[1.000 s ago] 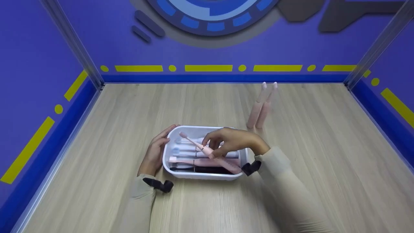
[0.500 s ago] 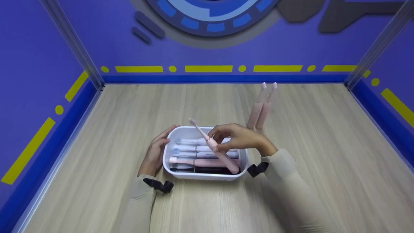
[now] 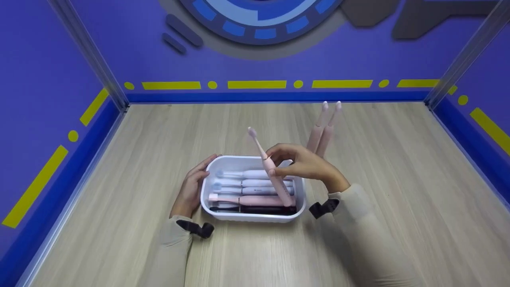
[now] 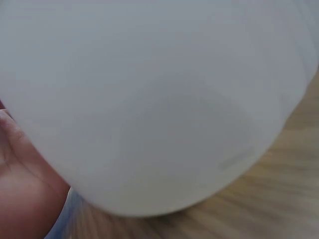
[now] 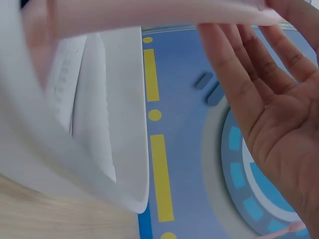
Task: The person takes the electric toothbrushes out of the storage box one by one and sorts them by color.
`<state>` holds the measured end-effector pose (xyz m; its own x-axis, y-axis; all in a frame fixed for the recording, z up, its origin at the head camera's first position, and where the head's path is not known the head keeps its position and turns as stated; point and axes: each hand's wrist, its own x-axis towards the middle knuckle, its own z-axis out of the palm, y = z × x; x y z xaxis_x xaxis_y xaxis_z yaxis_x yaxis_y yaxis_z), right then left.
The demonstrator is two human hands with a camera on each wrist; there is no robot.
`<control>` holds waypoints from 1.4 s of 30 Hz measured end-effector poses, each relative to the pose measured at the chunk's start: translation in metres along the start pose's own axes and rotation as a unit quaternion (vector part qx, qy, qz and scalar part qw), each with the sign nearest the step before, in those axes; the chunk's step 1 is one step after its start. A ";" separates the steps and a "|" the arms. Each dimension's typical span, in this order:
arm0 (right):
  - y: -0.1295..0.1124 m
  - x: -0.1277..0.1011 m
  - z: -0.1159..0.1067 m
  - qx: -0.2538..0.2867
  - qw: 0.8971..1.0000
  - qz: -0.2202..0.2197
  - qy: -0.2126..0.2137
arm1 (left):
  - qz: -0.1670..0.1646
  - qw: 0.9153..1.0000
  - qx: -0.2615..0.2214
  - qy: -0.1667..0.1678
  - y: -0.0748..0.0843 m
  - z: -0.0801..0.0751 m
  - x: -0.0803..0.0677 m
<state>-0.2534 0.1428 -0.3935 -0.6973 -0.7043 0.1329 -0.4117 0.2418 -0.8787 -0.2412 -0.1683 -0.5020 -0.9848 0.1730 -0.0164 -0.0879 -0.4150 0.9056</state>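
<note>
Now the right hand (image 3: 306,167) pinches a pink toothbrush (image 3: 271,169) near its neck, a little right of the head frame's centre. That brush tilts steeply, its bristle head up and to the left, its lower end down inside the tray (image 3: 207,199) among the others. The tray is a white tub sitting low in the middle of the frame on the wooden table (image 3: 398,179).

Inside it lie several more brushes (image 3: 247,187), side by side with heads to the left: pale ones at the top, a pink one below them, a black one along the near wall.

The left hand (image 3: 191,187) rests flat against the tray's left wall, fingers fairly straight and curved round the corner, gripping nothing. In the left wrist view the tray wall (image 4: 159,99) fills nearly the whole frame, with a bit of palm (image 4: 25,189) at the lower left.

Above and right of the right hand, two pink handles (image 3: 322,131) stand upright on the table, just beside each other and leaning slightly right, well apart from the tray.

The right wrist view shows the palm (image 5: 269,109) at right, the pink brush (image 5: 149,12) blurred across the top edge, and the tray's white rim (image 5: 109,124) at left.
</note>
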 end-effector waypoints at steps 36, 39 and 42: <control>0.001 -0.031 -0.026 0.038 0.950 -0.013 0.309 | -0.002 1.000 -0.007 0.009 0.000 0.000 -0.001; 0.002 -0.033 -0.029 0.037 0.946 -0.009 0.322 | -0.003 1.000 -0.006 0.012 0.000 0.000 0.000; 0.004 -0.036 -0.032 0.031 0.940 -0.008 0.339 | -0.001 1.000 -0.001 0.012 0.000 0.000 0.000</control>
<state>-0.2482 0.1906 -0.3869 -0.9140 -0.1153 0.3891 -0.4045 0.1810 -0.8965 -0.2410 -0.1683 -0.5025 -0.9879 0.1523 -0.0294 -0.0910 -0.4155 0.9050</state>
